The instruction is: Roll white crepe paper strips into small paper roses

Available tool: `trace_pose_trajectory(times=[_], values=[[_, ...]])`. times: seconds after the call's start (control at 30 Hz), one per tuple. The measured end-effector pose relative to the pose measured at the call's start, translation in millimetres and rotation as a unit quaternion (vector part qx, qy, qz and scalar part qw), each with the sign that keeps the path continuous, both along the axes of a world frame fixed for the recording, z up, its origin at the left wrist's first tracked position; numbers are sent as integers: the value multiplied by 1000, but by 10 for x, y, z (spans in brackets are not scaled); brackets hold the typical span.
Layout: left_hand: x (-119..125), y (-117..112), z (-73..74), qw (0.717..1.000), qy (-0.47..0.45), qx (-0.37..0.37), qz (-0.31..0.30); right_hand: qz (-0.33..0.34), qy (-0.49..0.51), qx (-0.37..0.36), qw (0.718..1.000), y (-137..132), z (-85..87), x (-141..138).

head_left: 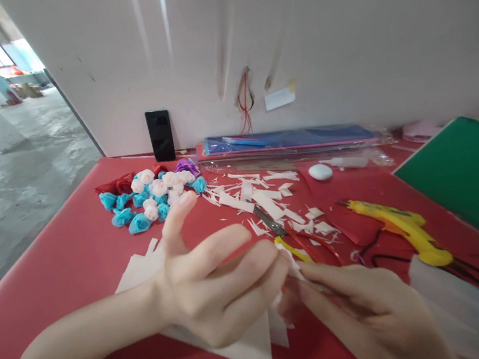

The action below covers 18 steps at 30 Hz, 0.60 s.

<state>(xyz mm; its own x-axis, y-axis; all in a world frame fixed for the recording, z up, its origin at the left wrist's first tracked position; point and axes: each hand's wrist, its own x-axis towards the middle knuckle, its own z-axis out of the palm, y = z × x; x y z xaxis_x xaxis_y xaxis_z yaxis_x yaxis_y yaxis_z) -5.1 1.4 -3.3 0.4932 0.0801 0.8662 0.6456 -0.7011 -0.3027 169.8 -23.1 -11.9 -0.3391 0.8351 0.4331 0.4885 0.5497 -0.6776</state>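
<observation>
My left hand and my right hand meet low in the middle of the view, both pinched on a small piece of white paper between their fingertips. The left thumb sticks up; the other left fingers curl toward the paper. White paper sheets lie on the red table under the hands. Yellow-handled scissors rest just beyond the fingertips, among white paper scraps.
A heap of small blue, white, red and purple paper roses sits at the back left. A yellow glue gun with a black cord lies on the right, next to a green sheet. A black phone leans on the wall beside stacked foam sheets.
</observation>
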Motion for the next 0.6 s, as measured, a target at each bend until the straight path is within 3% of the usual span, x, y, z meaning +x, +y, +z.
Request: trace_pose_trajectory(times=[0.4,0.6], values=[[-20,-38,22,999,7,-36,5,-18,-8,2,1000,7,1,-20],[-18,-2,-56,998,-2,61,9,6,-16,10,1000,25,37,18]])
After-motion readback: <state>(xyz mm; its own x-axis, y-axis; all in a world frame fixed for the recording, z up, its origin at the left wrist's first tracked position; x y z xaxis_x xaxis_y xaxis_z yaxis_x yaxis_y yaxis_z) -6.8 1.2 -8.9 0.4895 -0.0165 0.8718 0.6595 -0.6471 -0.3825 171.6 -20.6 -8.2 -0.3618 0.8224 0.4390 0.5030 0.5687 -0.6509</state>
